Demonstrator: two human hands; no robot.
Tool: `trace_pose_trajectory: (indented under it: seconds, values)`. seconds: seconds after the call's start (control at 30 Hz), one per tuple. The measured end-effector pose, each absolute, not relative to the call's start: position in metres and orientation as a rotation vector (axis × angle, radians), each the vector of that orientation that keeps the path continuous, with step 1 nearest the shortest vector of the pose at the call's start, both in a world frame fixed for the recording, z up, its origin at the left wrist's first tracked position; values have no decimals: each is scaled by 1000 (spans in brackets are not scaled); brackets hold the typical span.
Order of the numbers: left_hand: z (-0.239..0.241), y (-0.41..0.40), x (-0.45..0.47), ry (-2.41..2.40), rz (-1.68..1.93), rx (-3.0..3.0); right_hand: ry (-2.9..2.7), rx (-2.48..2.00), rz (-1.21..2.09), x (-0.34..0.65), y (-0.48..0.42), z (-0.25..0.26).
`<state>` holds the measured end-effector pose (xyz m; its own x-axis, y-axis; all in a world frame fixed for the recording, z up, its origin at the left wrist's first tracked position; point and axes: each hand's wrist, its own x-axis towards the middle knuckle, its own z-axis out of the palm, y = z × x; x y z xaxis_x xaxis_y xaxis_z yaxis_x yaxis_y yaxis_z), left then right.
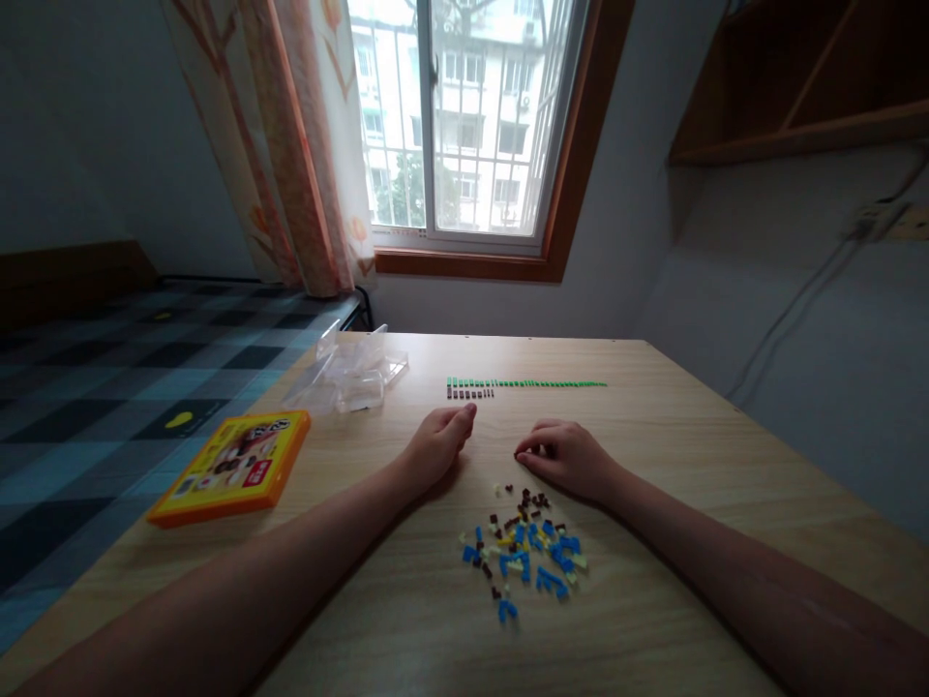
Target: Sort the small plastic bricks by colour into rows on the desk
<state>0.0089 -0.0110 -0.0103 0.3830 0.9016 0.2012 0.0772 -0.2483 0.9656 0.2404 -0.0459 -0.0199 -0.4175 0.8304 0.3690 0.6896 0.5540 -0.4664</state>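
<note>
A wooden table faces a window (right hand pinching a dark piece, left hand curled closed)

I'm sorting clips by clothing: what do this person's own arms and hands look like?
The left hand and right hand are both ungloved. The left forearm and right forearm are bare, with no sleeve in view. No watch or bracelet shows on either side.
</note>
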Motion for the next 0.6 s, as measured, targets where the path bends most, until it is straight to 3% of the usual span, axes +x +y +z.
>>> trace_pose_trajectory:
  seconds: [0.6]
  values:
    - [-6,-13,9,920,985,1776,-2008,-1626,184,228,60,-25]
